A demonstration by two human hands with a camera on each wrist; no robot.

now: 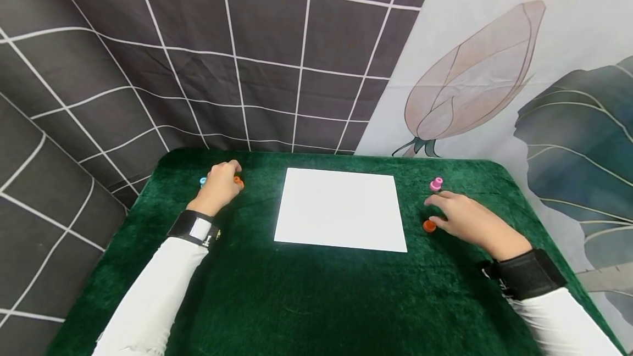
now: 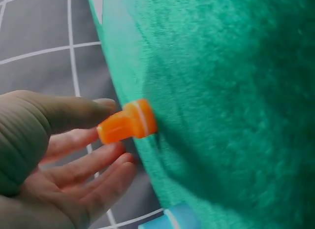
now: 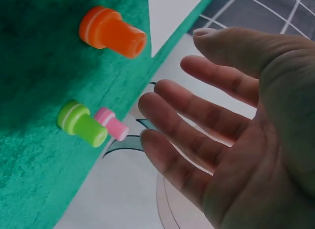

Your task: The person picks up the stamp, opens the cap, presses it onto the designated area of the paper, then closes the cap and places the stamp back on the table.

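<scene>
Left hand (image 1: 217, 185): fingers parted, thumb and forefinger flanking an orange peg; whether they touch it, cannot tell.
Left orange peg (image 2: 127, 123): three o'clock from that hand's middle, upright, narrow end up.
Right hand (image 1: 462, 218): fingers loosely spread, holding nothing.
Right orange peg (image 1: 429, 226): between eight and nine o'clock, upright, near the thumb.

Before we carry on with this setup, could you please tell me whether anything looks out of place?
I see no spill. Only the white sheet sits slightly askew: its far edge isn't quite parallel to that of the green cloth, with its right end lower in the head view.
</scene>
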